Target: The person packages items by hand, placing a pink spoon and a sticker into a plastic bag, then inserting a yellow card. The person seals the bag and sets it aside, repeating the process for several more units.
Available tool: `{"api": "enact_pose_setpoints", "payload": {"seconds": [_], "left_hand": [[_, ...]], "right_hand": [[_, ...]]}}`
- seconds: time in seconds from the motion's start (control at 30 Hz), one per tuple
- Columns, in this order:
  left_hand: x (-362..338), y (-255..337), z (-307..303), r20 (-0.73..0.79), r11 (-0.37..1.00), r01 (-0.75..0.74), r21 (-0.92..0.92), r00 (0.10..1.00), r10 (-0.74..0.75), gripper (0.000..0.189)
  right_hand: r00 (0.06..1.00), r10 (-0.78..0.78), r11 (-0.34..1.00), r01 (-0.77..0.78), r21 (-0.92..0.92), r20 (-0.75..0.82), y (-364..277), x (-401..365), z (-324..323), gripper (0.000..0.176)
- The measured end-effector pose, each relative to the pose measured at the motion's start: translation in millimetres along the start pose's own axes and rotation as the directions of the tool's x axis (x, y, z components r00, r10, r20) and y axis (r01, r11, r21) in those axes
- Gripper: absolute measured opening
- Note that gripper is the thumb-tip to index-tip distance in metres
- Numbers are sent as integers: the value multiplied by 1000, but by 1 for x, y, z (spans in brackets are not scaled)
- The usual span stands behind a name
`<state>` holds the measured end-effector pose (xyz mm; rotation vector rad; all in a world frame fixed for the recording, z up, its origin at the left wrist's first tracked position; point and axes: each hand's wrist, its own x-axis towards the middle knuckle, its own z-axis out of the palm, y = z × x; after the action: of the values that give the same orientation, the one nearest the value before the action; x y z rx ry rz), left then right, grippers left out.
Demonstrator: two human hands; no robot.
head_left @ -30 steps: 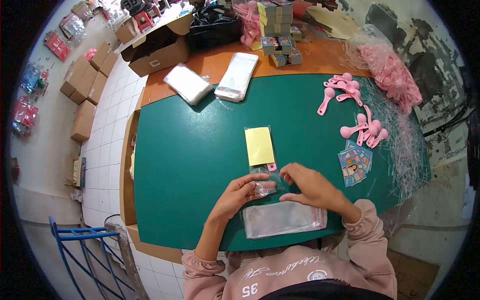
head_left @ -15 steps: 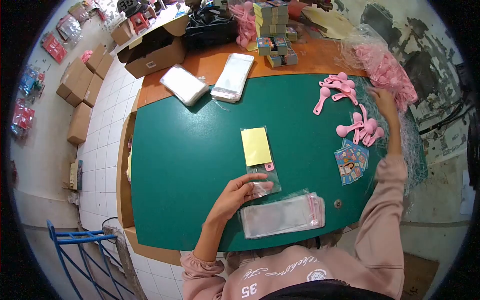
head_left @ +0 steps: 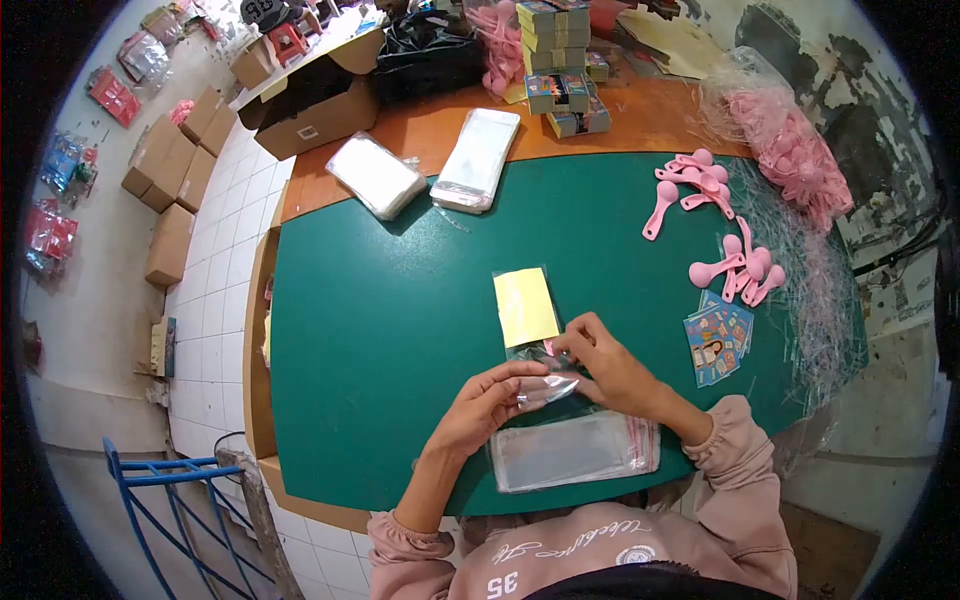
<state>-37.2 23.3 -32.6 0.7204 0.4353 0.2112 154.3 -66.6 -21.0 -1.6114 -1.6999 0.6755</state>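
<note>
A clear plastic bag (head_left: 525,354) lies on the green table in front of me, with a yellow card (head_left: 526,306) inside its far part. Just below the card shows a bit of pink (head_left: 549,347), partly covered by fingers. My left hand (head_left: 478,402) pinches the near end of the bag from the left. From the right, my right hand (head_left: 618,372) is closed on the bag's plastic, its fingers beside the pink bit. Nearer my body, a stack of clear bags (head_left: 565,455) lies flat.
Pink measuring spoons (head_left: 660,212) lie in two loose groups at the right, above printed cards (head_left: 715,342). Clear plastic strips (head_left: 815,290) cover the right edge. Further back are two bag stacks (head_left: 375,175), bundled cards (head_left: 558,92), a cardboard box (head_left: 320,125) and a bag of pink spoons (head_left: 790,150).
My right hand has come from the plastic strips at the right edge to the bag, and now grips it. My left hand stays on the bag. The whole view has shifted slightly.
</note>
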Motion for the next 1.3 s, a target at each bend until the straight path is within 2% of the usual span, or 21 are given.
{"api": "enact_pose_setpoints", "payload": {"seconds": [0.03,0.07,0.13,0.17,0.2,0.23,0.27,0.3,0.33,0.4,0.43,0.47,0.57,0.63,0.93,1.1,1.3], "left_hand": [[-1,3,1,2,999,17,-29,1000,-17,29],[-3,5,0,1,999,18,-29,1000,-17,29],[-5,14,0,-3,993,110,46,994,-110,29],[-7,18,5,-112,977,133,167,987,-115,28],[-6,18,8,-114,977,135,163,987,-117,28],[-4,15,10,-202,869,59,492,978,47,29],[-2,13,13,-225,644,26,764,947,229,30],[1,12,18,-122,507,-83,858,925,359,27],[2,9,16,-128,508,-78,858,925,358,27],[7,3,9,-41,364,-145,920,888,458,15],[8,3,13,-157,495,-93,864,884,441,10],[8,2,12,-157,496,-92,863,885,438,10],[10,0,10,-147,473,-93,876,883,445,10],[11,-3,8,-288,599,10,801,883,371,10],[15,-5,14,-417,789,-23,614,839,350,19],[14,-4,12,-410,803,4,596,862,300,20],[14,-7,13,-374,765,-34,643,858,352,24]], "right_hand": [[999,-39,998,41,51,-38,2,3,5,30],[999,-38,998,40,51,-37,3,4,3,30],[996,91,965,-88,248,0,6,4,-5,16],[994,106,952,-99,290,-10,9,3,-6,13],[994,109,951,-102,291,-6,12,2,-5,13],[991,132,899,-118,421,-3,15,0,-2,11],[988,154,829,-131,544,4,18,-1,-1,10],[988,156,826,-135,547,8,20,-2,-2,10],[986,163,829,-158,537,39,22,-2,-3,10],[983,168,832,-180,525,70,23,0,-3,9],[972,209,772,-229,593,104,23,0,-2,9],[959,247,703,-277,655,141,22,-1,0,10],[934,343,701,-328,633,105,17,0,0,11],[922,375,689,-346,636,96,15,2,3,12],[877,479,663,-396,635,46,8,7,4,13],[877,477,658,-399,638,57,9,7,5,12],[900,431,680,-368,634,59,8,7,4,32]]}}
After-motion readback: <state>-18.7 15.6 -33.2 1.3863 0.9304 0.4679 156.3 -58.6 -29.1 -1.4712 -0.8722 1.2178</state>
